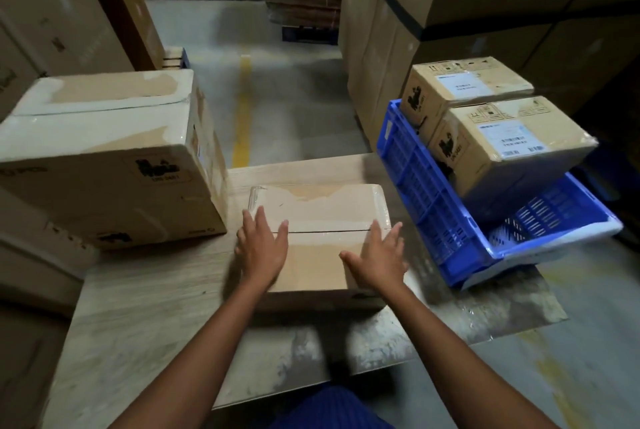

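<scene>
A taped brown cardboard box lies on a wooden table in the middle of the view. My left hand lies flat on the box's left top edge, fingers straight and spread. My right hand lies flat on the right part of the top, fingers spread and thumb pointing left. Neither hand grips anything. The box's top seam runs between the fingertips of both hands.
A larger taped box stands on the table's left. A blue plastic crate at the right holds two labelled boxes. Tall carton stacks line both sides of a concrete aisle with a yellow line.
</scene>
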Demonstrator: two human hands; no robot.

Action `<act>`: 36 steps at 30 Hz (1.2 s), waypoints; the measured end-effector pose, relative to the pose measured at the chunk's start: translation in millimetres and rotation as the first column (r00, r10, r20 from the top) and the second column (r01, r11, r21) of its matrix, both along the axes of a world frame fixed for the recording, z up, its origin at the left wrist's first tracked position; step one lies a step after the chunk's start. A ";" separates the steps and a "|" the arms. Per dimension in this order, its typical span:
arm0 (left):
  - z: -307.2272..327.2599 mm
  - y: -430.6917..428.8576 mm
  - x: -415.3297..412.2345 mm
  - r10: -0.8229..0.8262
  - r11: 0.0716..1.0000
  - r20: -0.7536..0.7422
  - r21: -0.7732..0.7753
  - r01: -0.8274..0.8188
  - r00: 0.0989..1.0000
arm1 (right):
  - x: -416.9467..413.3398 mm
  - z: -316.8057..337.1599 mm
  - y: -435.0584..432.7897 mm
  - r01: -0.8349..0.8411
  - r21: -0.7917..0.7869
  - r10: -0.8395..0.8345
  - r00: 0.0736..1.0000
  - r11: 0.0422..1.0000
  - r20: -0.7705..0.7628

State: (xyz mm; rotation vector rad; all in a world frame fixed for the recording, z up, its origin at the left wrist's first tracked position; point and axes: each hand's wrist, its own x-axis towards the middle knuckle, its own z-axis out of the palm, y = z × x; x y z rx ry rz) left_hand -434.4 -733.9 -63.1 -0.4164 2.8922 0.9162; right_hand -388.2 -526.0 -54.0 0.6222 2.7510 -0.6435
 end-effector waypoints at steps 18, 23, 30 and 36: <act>48.6 -35.1 18.8 0.560 0.531 -0.227 0.836 -0.135 0.797 | -14.7 55.3 33.2 0.116 -0.456 -0.270 0.918 0.883 -0.290; 33.1 -33.9 49.2 0.655 0.291 -0.096 0.947 -0.133 0.749 | 14.1 43.6 26.7 0.169 -0.613 -0.368 0.905 0.772 -0.214; 13.5 -30.1 90.7 0.657 0.475 -0.089 0.820 -0.319 0.749 | 54.8 28.1 25.6 0.097 -0.552 -0.306 0.904 0.828 -0.299; 17.3 -4.8 120.9 0.070 0.998 -0.671 0.046 -0.053 0.738 | 63.4 38.4 -1.8 -0.389 0.151 0.381 0.626 0.909 -0.680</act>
